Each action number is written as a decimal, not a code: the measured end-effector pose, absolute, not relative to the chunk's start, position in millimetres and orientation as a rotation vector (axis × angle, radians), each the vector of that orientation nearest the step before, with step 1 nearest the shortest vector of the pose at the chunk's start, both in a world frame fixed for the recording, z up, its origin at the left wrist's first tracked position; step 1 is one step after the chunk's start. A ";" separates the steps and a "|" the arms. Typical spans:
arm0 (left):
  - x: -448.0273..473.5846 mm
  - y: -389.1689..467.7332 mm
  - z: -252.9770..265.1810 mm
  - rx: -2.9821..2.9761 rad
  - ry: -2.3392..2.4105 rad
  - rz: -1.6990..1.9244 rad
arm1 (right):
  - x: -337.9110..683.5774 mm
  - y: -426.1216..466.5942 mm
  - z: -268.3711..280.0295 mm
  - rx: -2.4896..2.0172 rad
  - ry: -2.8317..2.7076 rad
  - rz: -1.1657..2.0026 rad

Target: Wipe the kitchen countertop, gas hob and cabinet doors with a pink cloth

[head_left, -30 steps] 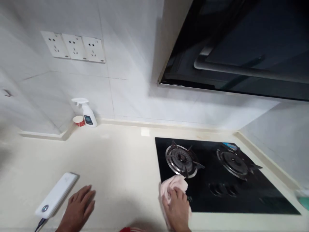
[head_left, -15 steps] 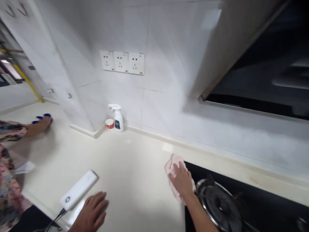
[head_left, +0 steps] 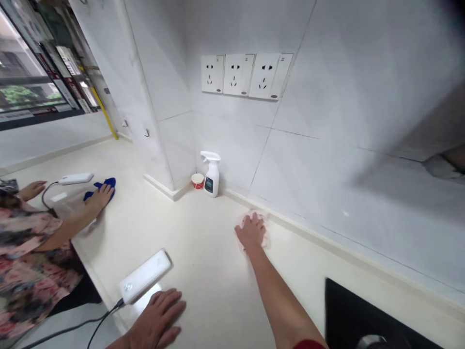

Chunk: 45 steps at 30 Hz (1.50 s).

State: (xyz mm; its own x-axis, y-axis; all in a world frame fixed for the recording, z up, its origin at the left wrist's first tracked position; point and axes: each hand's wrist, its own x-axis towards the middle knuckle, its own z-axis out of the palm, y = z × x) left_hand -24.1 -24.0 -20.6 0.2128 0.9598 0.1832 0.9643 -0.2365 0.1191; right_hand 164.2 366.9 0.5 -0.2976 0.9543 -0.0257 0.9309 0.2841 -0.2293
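My right hand [head_left: 250, 231] presses down on a pale pink cloth [head_left: 267, 238], its fingers spread over it and partly dug into the folds. The cloth lies on the cream countertop [head_left: 207, 264] close to the wall. Fingers apart and holding nothing, my left hand [head_left: 160, 315] rests at the counter's front part. Just beyond it lies a white power bank [head_left: 145, 276] with a dark cable [head_left: 98, 317] plugged in.
A white spray bottle [head_left: 211, 177] and a small red-and-white tub [head_left: 197, 181] stand in the wall corner. A black cooktop [head_left: 348, 310] is at the lower right. On the left, a co-worker's hand [head_left: 100, 195] presses a blue cloth [head_left: 111, 182] near another power bank [head_left: 76, 179].
My right hand has slid the pink cloth away from the cooktop edge, back toward the wall. The view has turned left, showing more of the co-worker. My left hand stays on the counter.
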 end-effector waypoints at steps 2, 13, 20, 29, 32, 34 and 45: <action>-26.8 -24.6 -19.4 -2.455 -1.927 -0.319 | 133.6 362.3 6.8 -1.582 -2.566 0.376; -21.7 -23.3 -12.3 -2.353 -1.938 -0.431 | 124.9 206.6 16.0 -0.569 -2.866 0.543; -24.8 -23.3 -21.4 -2.386 -1.976 -0.501 | 288.2 221.8 -11.0 -1.075 -2.832 0.431; -18.0 -19.6 -13.0 -2.412 -1.988 -0.550 | 348.8 337.8 7.7 -2.122 -2.305 0.162; -16.1 -19.4 -11.7 -2.412 -1.991 -0.592 | 286.6 317.2 6.5 -1.947 -2.452 0.178; -16.2 -20.0 -12.9 -2.403 -1.978 -0.611 | 240.6 285.9 4.7 -1.714 -2.603 0.232; -24.6 -26.5 -25.0 -2.291 -2.009 -0.661 | 204.6 56.3 -4.5 -0.466 -2.751 0.634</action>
State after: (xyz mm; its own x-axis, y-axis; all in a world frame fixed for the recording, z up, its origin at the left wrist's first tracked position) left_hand -24.6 -26.5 -25.0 0.0798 0.9419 0.3263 0.9518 -0.1693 0.2558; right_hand 204.6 56.3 -4.5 -0.9088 0.3686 0.1956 0.2458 0.8517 -0.4628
